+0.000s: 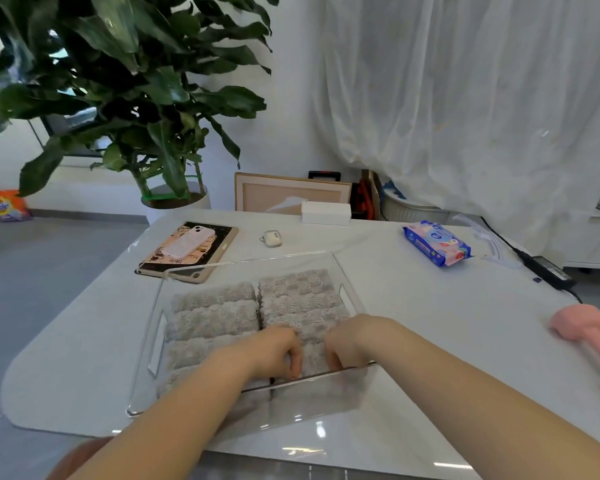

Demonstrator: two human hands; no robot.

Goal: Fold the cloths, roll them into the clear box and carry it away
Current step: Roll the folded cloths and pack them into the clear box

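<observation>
**both hands on a roll in the clear box**

head view: the clear box [145, 372] sits on the white table [430, 323], near its front edge. grey cloths [215, 306] lie inside it as rolls, in two columns side by side. the left hand [274, 351] and right hand [349, 339] reach over the near wall of the box and meet at one cloth roll [313, 358] in the right column. the fingers [294, 363] of the left hand are curled down onto the roll's left end. those of the right hand are curled onto its right end, so the roll is gripped between the two hands.

behind the box a phone [189, 242] lies on a tablet [222, 252], with a small earbud case [271, 238] and a white carton [325, 213] nearby. a blue wipes pack [437, 242] lies to the right, and a pink object [579, 322] lies at the table's right edge. a leafy plant [136, 98] stands beyond the table.
</observation>
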